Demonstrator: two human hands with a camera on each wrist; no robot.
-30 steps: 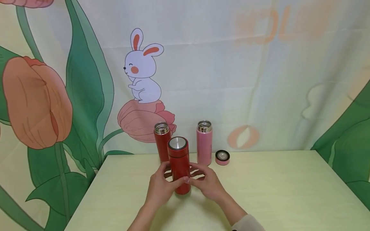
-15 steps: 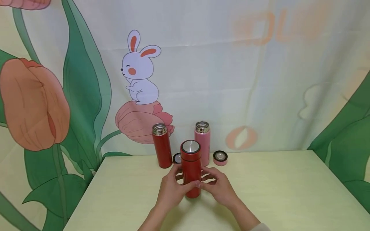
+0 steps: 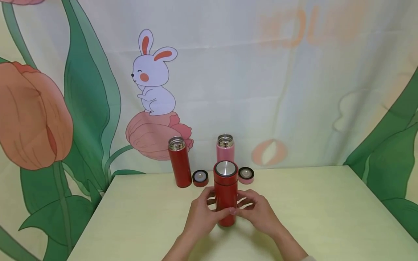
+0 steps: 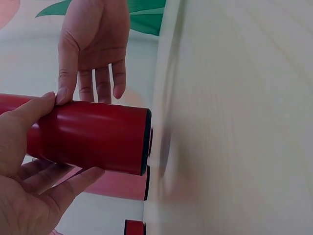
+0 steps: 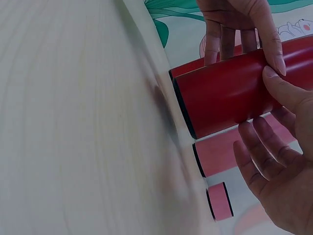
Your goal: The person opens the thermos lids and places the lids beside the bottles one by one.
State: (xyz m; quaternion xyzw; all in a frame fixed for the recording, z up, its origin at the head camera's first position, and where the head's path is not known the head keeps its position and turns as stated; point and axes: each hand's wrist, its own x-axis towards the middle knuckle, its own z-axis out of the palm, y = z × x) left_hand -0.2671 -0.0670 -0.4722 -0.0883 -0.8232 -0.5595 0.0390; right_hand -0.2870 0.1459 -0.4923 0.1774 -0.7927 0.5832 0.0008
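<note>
A red thermos [image 3: 226,197] with a silver-topped lid [image 3: 226,169] stands upright between my hands. My left hand [image 3: 201,217] holds its left side, thumb across the front and fingers behind. From the right, my right hand [image 3: 261,214] grips it the same way, and the thumb tips meet at the front. In the left wrist view the dark base of the thermos [image 4: 98,134] is close to the tabletop; I cannot tell whether it touches. Behind it stands an uncapped pink thermos [image 3: 225,154], its lower part hidden. An uncapped red thermos [image 3: 180,166] stands further left.
A red lid [image 3: 200,183] lies upside down beside the uncapped red thermos. To the right of the pink thermos is an upturned pink lid [image 3: 246,179]. The pale table [image 3: 310,210] ends at a printed curtain [image 3: 313,108] with a rabbit and tulips.
Both hands have carried the held red thermos to the right, from in front of the uncapped red thermos to in front of the pink one. The red lid has come into view.
</note>
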